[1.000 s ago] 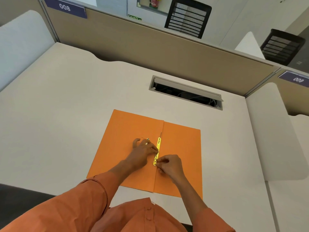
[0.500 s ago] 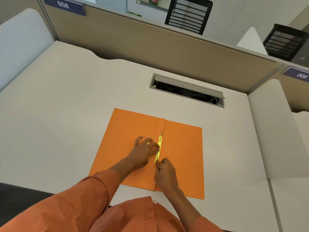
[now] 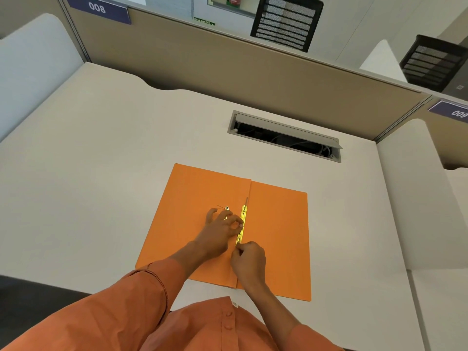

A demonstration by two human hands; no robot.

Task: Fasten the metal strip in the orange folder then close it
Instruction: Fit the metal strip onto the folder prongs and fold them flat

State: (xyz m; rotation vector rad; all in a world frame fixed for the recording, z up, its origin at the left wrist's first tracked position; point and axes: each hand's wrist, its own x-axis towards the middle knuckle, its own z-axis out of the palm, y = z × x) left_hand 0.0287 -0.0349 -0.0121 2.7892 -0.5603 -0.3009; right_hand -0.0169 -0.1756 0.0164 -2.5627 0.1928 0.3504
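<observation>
An orange folder [image 3: 228,229] is laid open and flat on the desk [image 3: 101,148], close to its near edge, so that the fold down the middle is within easy reach. A yellow metal strip [image 3: 241,225] is set lengthwise along that fold, just left of the crease. The middle of the strip is pressed down by the fingertips of the left hand [image 3: 222,230], fingers together on the metal, probably to keep it from sliding. Its near end is pinched by the right hand [image 3: 249,262], thumb and fingers closed on it, apparently so that the end can be bent or slid home. A small metal piece [image 3: 227,208] is seen beside the left hand's fingers; what it is cannot be told. The fastening is judged unfinished, and the cover is not yet folded shut.
</observation>
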